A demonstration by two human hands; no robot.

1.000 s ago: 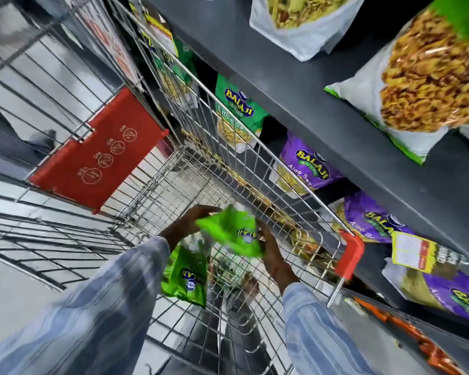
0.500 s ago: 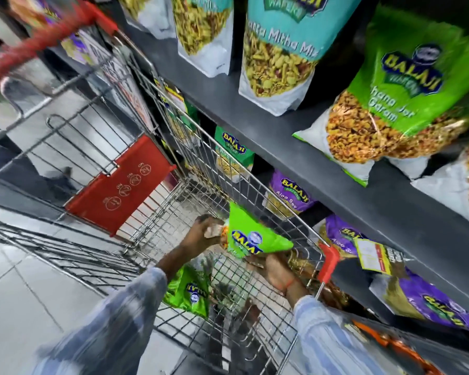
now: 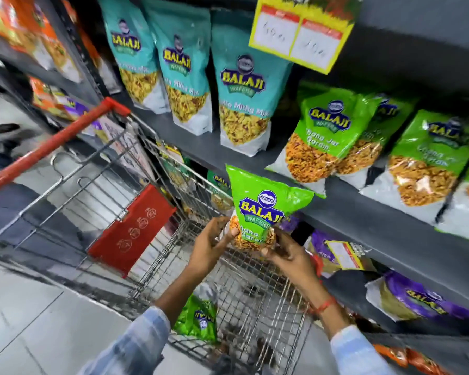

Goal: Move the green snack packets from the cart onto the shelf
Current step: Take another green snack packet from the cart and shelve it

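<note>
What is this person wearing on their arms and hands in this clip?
Both hands are bare, with no gloves. The left hand and right hand come out of long, light blue sleeves with a faint stripe or check, which end short of the wrists. A thin red-orange thread band circles the right wrist. No watch or rings are visible.

The wire-mesh metal shopping cart [image 3: 98, 169] stands left of the dark grey metal shelf [image 3: 363, 209]. Both hands [image 3: 211, 246] hold an upright green plastic snack packet [image 3: 260, 201] above the cart, just before the shelf edge. Another green snack packet [image 3: 198, 318] lies in the cart below. Teal pouches [image 3: 241, 104] stand on the shelf, left of green pouches [image 3: 322, 139].
</note>
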